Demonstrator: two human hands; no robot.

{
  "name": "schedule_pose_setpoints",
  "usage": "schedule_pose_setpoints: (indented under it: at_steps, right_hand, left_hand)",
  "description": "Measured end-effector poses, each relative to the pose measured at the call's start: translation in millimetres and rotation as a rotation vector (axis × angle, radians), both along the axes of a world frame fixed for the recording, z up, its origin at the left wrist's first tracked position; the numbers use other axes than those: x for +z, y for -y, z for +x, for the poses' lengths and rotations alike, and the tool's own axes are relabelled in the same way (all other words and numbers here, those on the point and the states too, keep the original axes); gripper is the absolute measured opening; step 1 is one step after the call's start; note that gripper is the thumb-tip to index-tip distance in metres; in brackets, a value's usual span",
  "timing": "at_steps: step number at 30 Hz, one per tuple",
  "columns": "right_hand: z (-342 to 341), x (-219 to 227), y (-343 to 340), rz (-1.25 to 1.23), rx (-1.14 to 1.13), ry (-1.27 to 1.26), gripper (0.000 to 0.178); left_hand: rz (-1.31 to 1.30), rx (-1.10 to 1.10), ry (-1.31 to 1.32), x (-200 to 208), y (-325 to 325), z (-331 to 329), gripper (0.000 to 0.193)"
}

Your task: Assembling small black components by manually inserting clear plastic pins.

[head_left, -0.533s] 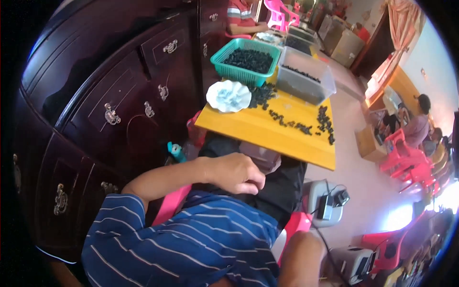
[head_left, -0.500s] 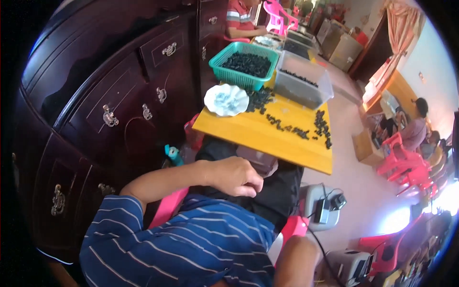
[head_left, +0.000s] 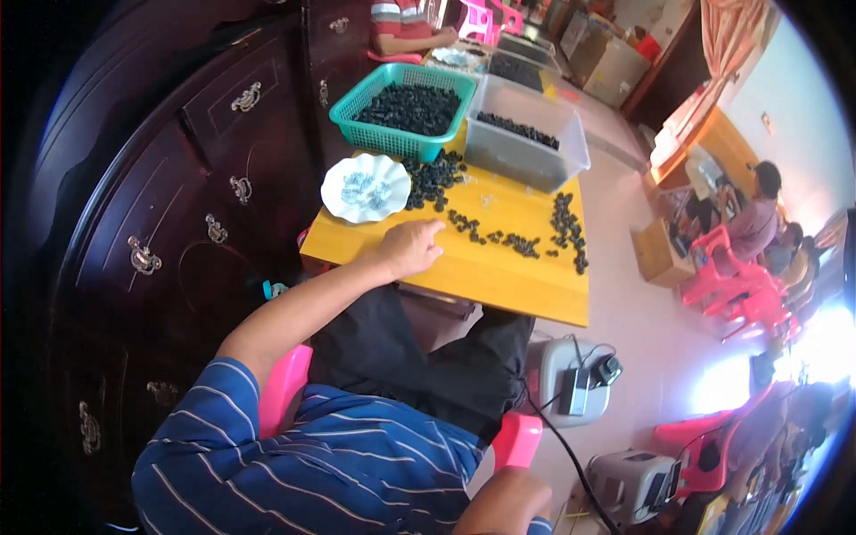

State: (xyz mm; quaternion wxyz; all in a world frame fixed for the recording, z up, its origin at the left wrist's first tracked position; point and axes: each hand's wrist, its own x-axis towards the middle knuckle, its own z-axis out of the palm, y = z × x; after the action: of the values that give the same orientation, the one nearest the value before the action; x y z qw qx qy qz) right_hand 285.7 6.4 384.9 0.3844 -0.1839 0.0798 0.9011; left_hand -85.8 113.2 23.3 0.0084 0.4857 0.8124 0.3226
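My left hand [head_left: 413, 250] is over the near edge of a yellow table [head_left: 499, 285], fingers half bent with the tips a little apart; I see nothing between them. Just past the fingertips lie small black pieces [head_left: 465, 225] in a loose row, their exact kind too small to make out. Left of the hand sits a white scalloped plate [head_left: 366, 189] with small pale blue bits in it. A larger heap of black pieces [head_left: 432, 178] spreads beside the plate. Of my right arm only the elbow part [head_left: 508, 501] shows at the lower edge; its hand is out of view.
A green basket [head_left: 392, 141] and a clear plastic bin [head_left: 522, 156], both holding black pieces, stand at the table's far side. A dark wooden cabinet [head_left: 178, 192] rises on the left. A grey box with a cable [head_left: 571, 406] is right of my pink chair [head_left: 517, 441]. Other people sit farther off.
My left hand has moved from above my lap forward onto the table, near the black pieces. The view has shifted, so the table appears further left.
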Motion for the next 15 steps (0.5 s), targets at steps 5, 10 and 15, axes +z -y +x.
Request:
schedule_pose_setpoints:
  at_steps: [5,10,15]
  right_hand:
    - [-27,-22,-20,-0.329,0.001,-0.227,0.051]
    - [-50,-46,-22,-0.578,-0.056,-0.492,0.068]
    - [-50,-55,-17,-0.789,0.024,-0.795,0.085]
  left_hand:
    - [-0.099,0.016,0.056,0,-22,-16,0.053]
    - [-0.141,0.034,-0.025,-4,-27,-28,0.058]
    - [-0.113,0.087,-0.120,-1,-19,-31,0.057]
